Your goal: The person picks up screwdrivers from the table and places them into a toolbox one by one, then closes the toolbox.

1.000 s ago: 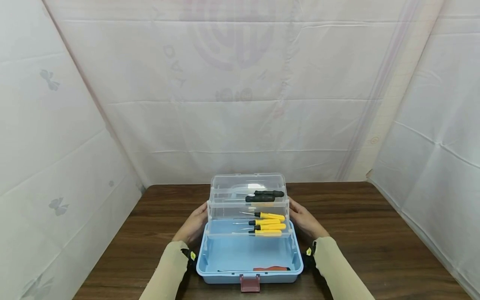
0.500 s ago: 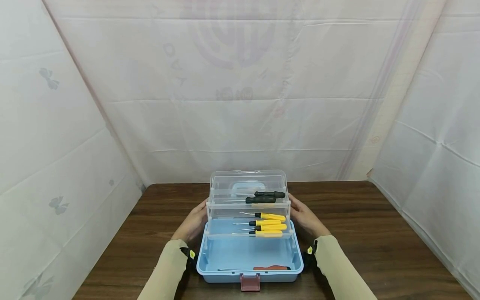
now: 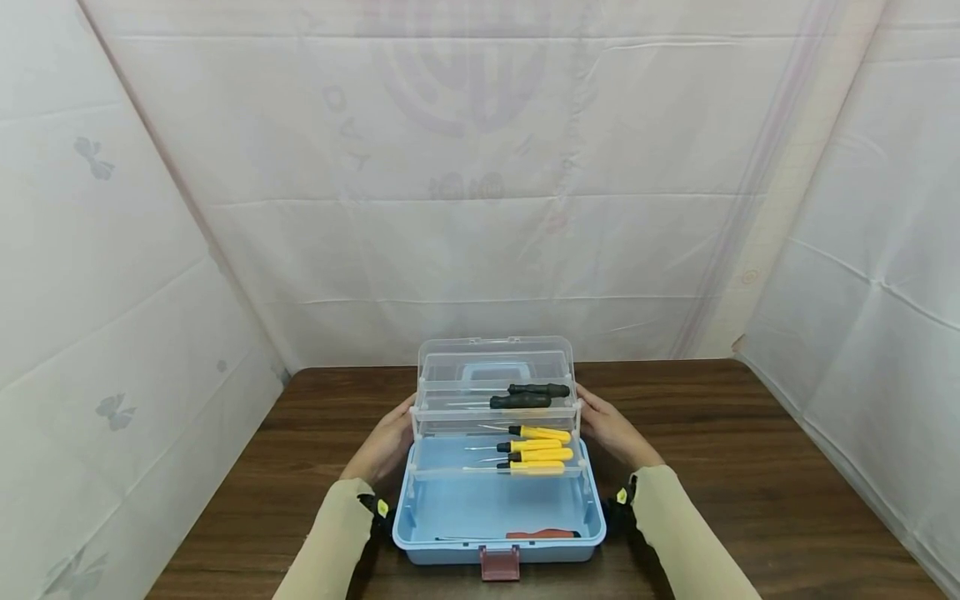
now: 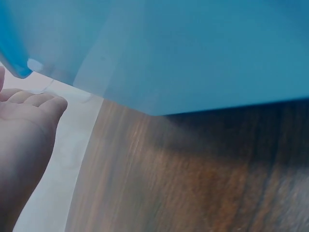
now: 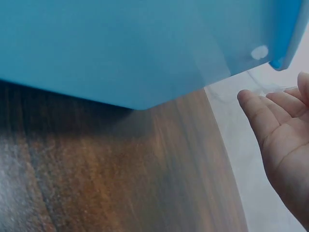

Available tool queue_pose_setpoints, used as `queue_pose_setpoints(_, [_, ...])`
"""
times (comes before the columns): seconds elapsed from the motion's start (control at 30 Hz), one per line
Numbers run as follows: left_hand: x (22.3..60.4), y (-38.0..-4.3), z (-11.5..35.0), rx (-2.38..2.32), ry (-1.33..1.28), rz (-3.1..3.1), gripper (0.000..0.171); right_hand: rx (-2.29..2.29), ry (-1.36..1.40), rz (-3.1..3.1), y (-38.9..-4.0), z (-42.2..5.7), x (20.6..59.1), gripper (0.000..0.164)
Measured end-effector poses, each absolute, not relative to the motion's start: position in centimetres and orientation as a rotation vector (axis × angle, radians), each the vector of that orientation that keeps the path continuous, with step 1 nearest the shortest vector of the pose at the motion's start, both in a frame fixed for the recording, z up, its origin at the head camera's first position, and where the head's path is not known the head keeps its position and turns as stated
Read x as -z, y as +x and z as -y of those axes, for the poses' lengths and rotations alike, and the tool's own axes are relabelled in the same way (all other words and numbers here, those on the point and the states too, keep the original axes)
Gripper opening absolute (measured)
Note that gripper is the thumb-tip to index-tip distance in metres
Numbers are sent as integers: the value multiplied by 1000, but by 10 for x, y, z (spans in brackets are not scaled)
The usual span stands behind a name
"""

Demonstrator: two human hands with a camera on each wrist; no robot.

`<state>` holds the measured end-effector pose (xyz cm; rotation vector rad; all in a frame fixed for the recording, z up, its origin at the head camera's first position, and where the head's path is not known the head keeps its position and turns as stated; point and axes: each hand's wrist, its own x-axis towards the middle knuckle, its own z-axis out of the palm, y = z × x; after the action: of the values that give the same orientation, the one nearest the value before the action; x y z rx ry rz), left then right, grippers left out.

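Observation:
A toolbox has a light-blue base [image 3: 491, 500] and a clear lid [image 3: 450, 354] standing raised at the back. Linked under the lid are clear trays: black-handled screwdrivers [image 3: 521, 401] lie in the upper one, yellow-handled screwdrivers [image 3: 536, 456] in the lower. A red-handled screwdriver [image 3: 543, 533] rests in the base near its front. My left hand [image 3: 386, 446] holds the lid's left side, its fingertips partly hidden behind the plastic. On the opposite side my right hand [image 3: 611, 433] holds the lid's edge; thumb and fingers show around it in the right wrist view.
The toolbox sits on a dark wooden table [image 3: 750, 483], near its front edge. A reddish-brown latch [image 3: 500, 565] hangs down from the base's front. White sheets [image 3: 480, 250] enclose the table at the back and both sides.
The lid's top edge has risen slightly in the head view, and its blue handle patch shows more clearly. Both hands stay at the lid's sides; the trays have barely shifted.

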<state>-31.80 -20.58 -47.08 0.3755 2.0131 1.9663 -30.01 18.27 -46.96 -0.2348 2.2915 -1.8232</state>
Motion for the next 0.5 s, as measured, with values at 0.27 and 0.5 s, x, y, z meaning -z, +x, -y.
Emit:
queue_pose_setpoints(0.27, [469,-317,207,-1960,365,-2020,50,1804,-249,-2301,-299,-181,466,53])
queue_pose_setpoints(0.5, [468,-315,208,-1985,402,-1980,50,1809,-244,-2283,-296,-182,459,52])
